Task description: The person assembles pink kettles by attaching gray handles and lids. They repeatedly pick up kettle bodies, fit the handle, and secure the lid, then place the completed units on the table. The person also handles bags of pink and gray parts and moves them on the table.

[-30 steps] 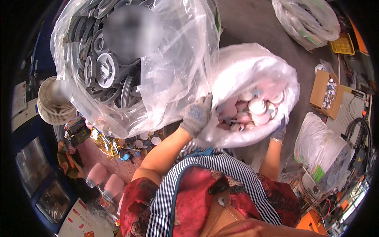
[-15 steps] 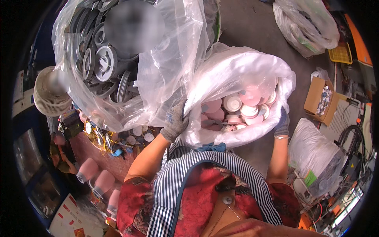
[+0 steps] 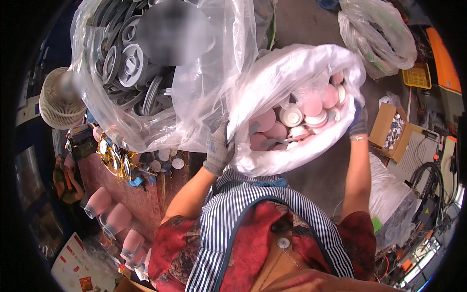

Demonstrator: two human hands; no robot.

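A white plastic bag (image 3: 279,163) with its mouth spread wide hangs between my two gloved hands. Inside lie many round caps (image 3: 292,117), some pink and some white, along with a few small grey pieces. My left hand (image 3: 220,148), in a grey glove, has its fingers wrapped round the bag's left rim. At the right rim, my right hand (image 3: 359,121) grips the bag in a grey-blue glove; its fingers are partly hidden by the plastic. Just beyond my left hand, a large clear bag (image 3: 199,102) holds grey ring and disc parts (image 3: 132,65).
A red-brown tabletop (image 3: 151,197) on the left carries pink cup-shaped parts (image 3: 116,219) and loose discs. A fan (image 3: 61,100) stands beyond it. At right are a cardboard box (image 3: 379,124), a yellow basket (image 3: 417,77) and a full white sack (image 3: 389,194). Another clear bag (image 3: 357,36) lies far right.
My right hand has moved farther out and slightly right, raising that side of the white bag. The caps inside have shifted. My left hand keeps its grip on the rim.
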